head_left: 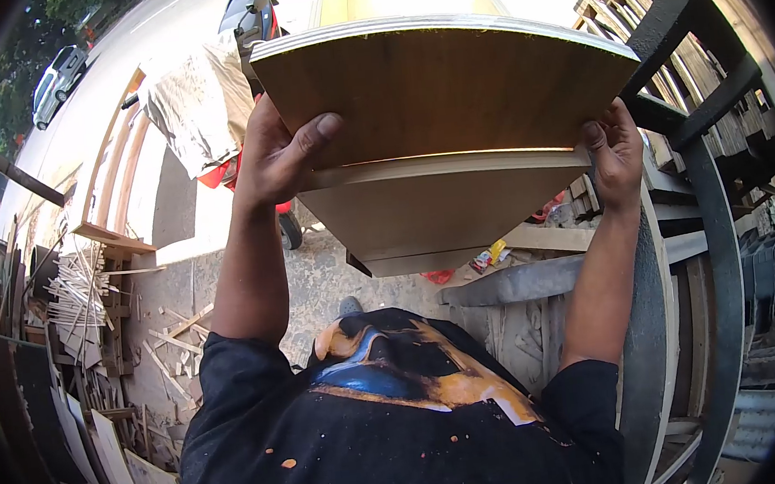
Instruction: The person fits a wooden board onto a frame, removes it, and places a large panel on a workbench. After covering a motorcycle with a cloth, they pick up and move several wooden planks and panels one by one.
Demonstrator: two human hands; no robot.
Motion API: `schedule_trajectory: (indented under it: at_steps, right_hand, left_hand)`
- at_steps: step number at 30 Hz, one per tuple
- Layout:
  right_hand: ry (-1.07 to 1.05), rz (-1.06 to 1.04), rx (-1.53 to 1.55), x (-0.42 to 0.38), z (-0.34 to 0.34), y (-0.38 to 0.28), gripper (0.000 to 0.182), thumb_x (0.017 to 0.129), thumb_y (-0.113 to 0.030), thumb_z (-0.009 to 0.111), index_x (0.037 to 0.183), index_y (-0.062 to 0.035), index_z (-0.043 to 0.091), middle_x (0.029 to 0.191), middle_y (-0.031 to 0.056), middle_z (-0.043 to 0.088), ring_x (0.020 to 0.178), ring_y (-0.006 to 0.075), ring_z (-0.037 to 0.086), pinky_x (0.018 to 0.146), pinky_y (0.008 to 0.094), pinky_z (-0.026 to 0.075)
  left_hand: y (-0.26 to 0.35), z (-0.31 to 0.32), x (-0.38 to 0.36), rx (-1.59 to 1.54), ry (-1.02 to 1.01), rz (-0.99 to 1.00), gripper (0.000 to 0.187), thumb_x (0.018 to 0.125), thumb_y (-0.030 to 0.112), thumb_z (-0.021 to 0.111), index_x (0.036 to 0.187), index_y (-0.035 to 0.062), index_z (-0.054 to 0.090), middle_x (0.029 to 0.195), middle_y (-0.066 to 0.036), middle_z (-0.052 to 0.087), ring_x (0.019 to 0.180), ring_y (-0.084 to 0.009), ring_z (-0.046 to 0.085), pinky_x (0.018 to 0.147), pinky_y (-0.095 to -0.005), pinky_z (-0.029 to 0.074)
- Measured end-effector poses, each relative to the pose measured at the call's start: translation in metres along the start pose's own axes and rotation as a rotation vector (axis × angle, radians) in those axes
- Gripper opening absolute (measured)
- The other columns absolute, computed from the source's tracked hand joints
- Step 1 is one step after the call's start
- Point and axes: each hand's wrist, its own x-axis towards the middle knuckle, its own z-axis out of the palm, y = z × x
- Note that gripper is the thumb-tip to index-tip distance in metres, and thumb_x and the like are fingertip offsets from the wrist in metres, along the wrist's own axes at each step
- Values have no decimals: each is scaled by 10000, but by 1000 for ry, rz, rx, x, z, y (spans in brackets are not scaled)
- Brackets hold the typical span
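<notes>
I hold a stack of plywood boards (448,89) up in front of my chest, brown face toward me, with a paler board (440,214) showing beneath the top one. My left hand (283,154) grips the stack's left edge, thumb lying across the brown face. On the right edge, my right hand (613,156) clamps the boards with its fingers curled around them. The boards hide most of what lies behind them.
A black metal rack (704,122) loaded with timber stands close on the right. Wood offcuts and sticks (89,305) litter the ground at left. A red scooter (248,19) under a cloth is parked ahead, and a car (56,82) sits on the road beyond.
</notes>
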Motion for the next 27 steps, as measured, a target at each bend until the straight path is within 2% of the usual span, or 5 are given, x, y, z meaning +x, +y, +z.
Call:
schedule_trajectory:
  at_steps: [6, 10, 16, 19, 27]
  right_hand:
    - [3, 15, 25, 1, 1, -2, 344, 859, -147, 639, 1147, 3, 524, 1044, 111, 633, 980, 175, 597, 846, 293, 458]
    - [3, 39, 14, -1, 2, 0, 355, 843, -159, 662, 1132, 0, 529, 990, 96, 639, 932, 161, 604, 797, 287, 477]
    - [-5, 8, 27, 0, 1, 0, 360, 844, -172, 660, 1133, -1, 530, 1011, 95, 633, 926, 158, 603, 787, 283, 487]
    - [-3, -15, 45, 0, 0, 0, 357, 853, -161, 648, 1150, -2, 531, 1069, 98, 627, 987, 163, 588, 823, 293, 478]
    - [-11, -18, 31, 0, -3, 4, 364, 861, -164, 638, 1168, -7, 523, 1032, 91, 634, 949, 154, 599, 814, 276, 475]
  left_hand:
    - [0, -1, 1, -14, -16, -15, 391, 873, 190, 624, 1171, -12, 471, 1004, -68, 601, 914, -126, 573, 783, -269, 465]
    - [5, 7, 4, -29, 69, -14, 422, 864, 234, 631, 1165, -21, 480, 983, -76, 601, 884, -132, 575, 737, -260, 475]
    - [-1, 2, 2, 7, 33, 17, 414, 862, 219, 634, 1168, -25, 500, 1047, -104, 607, 965, -171, 574, 822, -298, 465]
    - [-1, 1, 2, 1, 21, 20, 404, 865, 211, 631, 1167, -26, 502, 1054, -102, 605, 968, -172, 574, 827, -304, 465]
    - [-4, 2, 1, -8, 32, 36, 406, 867, 217, 631, 1165, -26, 500, 1052, -101, 605, 970, -169, 574, 832, -301, 462]
